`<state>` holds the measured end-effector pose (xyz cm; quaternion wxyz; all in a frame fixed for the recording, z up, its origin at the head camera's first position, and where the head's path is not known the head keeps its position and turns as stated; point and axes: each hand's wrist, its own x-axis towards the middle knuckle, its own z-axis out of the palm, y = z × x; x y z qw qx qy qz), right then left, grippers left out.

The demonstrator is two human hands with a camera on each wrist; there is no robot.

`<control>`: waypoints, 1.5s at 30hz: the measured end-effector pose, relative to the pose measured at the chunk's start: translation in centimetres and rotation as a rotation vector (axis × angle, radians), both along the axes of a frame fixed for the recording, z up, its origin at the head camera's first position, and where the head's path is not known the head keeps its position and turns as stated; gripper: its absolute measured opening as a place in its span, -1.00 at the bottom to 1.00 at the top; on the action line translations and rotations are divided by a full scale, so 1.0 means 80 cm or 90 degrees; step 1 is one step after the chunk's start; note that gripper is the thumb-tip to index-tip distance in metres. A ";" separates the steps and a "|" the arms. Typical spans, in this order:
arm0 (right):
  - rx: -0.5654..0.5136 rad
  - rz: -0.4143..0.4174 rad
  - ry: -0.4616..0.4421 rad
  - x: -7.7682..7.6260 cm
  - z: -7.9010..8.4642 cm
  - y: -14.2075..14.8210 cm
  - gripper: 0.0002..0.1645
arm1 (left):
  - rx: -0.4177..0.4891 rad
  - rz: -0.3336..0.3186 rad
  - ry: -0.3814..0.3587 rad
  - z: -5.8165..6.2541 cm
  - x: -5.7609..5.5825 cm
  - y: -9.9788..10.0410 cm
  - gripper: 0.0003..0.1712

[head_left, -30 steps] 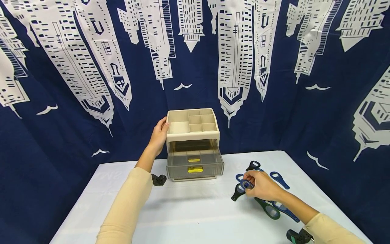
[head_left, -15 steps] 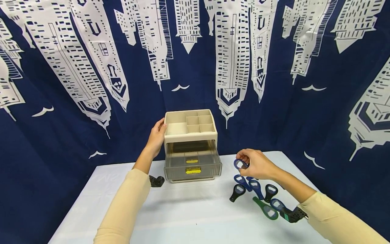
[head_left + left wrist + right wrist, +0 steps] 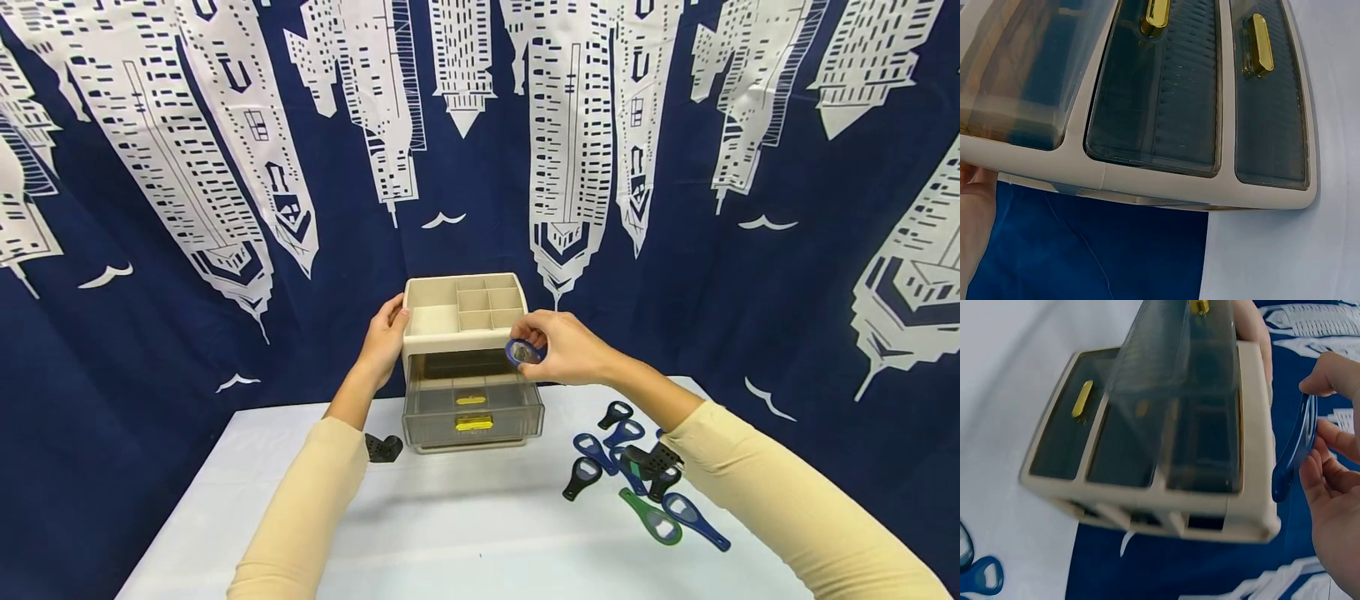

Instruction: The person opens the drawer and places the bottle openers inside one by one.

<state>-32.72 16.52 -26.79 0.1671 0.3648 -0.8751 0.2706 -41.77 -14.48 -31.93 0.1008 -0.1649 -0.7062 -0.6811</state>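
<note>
A beige drawer organizer (image 3: pixel 450 340) with smoky clear drawers and yellow handles stands on the white table. Its top drawer (image 3: pixel 420 421) is pulled out. My left hand (image 3: pixel 385 340) grips the organizer's left side near the top rim. My right hand (image 3: pixel 566 346) pinches a blue bottle opener (image 3: pixel 519 352) in front of the organizer's upper right corner. In the right wrist view, the opener is seen edge-on between thumb and fingers, beside the organizer's top. The left wrist view shows two shut lower drawers (image 3: pixel 1166 119); only part of the left hand appears there.
Several blue and black bottle openers lie on the table at the right, among them a black one (image 3: pixel 582 477) and a long blue one (image 3: pixel 696 521). A green one (image 3: pixel 652 517) lies nearer the front. Behind stands a dark blue curtain (image 3: pixel 465 242) with white buildings.
My right hand has lifted the blue bottle opener from the group and carried it left and up to the organizer. The left hand has stayed on the organizer's side.
</note>
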 end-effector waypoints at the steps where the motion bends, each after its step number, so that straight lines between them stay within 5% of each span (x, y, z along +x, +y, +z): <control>1: 0.007 0.016 0.003 -0.004 0.001 -0.010 -0.59 | 0.002 0.000 -0.002 -0.001 0.000 -0.001 -0.39; 6: 0.058 0.081 0.000 -0.016 0.001 -0.055 -0.60 | 0.013 -0.008 -0.001 -0.003 -0.003 -0.007 -0.38; 18: 0.188 0.142 -0.018 -0.036 -0.010 -0.115 -0.57 | 0.011 -0.010 0.008 -0.003 -0.007 -0.005 -0.38; 24: 0.225 0.144 0.043 -0.037 -0.016 -0.129 -0.64 | 0.010 -0.018 0.005 -0.001 -0.005 -0.006 -0.38; 28: 0.209 0.125 0.077 -0.034 -0.018 -0.129 -0.63 | 0.009 -0.017 0.005 -0.002 -0.006 -0.007 -0.38; 45: 0.077 0.107 0.022 -0.010 -0.006 -0.076 -0.59 | 0.007 -0.006 0.020 -0.003 -0.007 -0.006 -0.39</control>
